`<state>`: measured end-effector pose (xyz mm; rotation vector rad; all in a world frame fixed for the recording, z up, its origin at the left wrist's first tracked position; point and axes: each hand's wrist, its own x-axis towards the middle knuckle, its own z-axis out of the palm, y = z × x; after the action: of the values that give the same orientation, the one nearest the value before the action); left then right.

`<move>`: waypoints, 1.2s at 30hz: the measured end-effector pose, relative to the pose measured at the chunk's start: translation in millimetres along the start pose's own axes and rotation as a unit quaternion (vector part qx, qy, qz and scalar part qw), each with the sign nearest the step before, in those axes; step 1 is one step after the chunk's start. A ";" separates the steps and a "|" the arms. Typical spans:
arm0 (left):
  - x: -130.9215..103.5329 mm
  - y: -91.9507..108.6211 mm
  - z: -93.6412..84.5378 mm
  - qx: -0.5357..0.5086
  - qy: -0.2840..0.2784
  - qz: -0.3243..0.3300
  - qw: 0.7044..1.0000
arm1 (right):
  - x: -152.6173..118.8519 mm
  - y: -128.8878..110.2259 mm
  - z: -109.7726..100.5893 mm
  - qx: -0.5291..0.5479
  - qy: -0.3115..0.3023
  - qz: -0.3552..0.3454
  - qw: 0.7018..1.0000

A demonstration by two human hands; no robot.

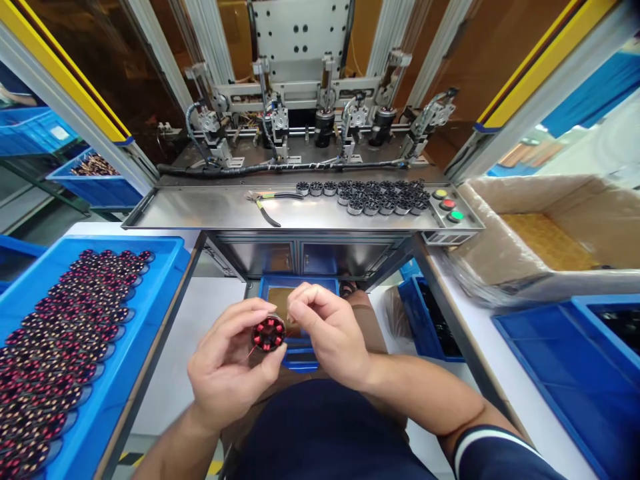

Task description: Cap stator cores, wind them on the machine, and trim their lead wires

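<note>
A round black part with red windings faces up between the thumb and fingers of my left hand. A thin reddish wire hangs from its lower left side. Just right of it, my right hand is closed, its thumb pressed to the curled fingers; whatever lies in that pinch is too small to make out. On the metal tray ahead sit rows of black and silver round parts. Pliers with green and black handles lie left of those rows.
A blue bin of red-wound parts stands at left. Machine fixtures rise behind the tray, with coloured buttons at its right end. A cardboard box and a blue bin are at right.
</note>
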<state>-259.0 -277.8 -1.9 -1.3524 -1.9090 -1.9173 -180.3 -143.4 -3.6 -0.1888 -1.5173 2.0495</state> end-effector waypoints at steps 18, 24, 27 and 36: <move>9.5 5.3 -4.5 -0.103 -0.010 -0.078 0.992 | -0.9 -1.8 -4.4 -0.058 -0.071 -0.181 0.979; 8.9 8.1 -3.6 -0.074 -0.014 -0.031 0.997 | -0.3 -13.6 -6.0 -0.120 -0.041 -0.179 0.976; 10.4 10.2 -3.1 -0.086 -0.019 -0.037 0.995 | -0.9 -13.1 -10.7 -0.127 -0.075 -0.215 0.965; 17.3 19.5 -4.4 -0.171 -0.061 -0.112 0.977 | 14.0 -26.1 -22.2 -0.215 -0.186 -0.337 0.897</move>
<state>-259.1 -277.0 24.5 -1.4185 -1.9241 -2.4175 -172.7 -112.7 15.7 0.5287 -1.9065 1.2225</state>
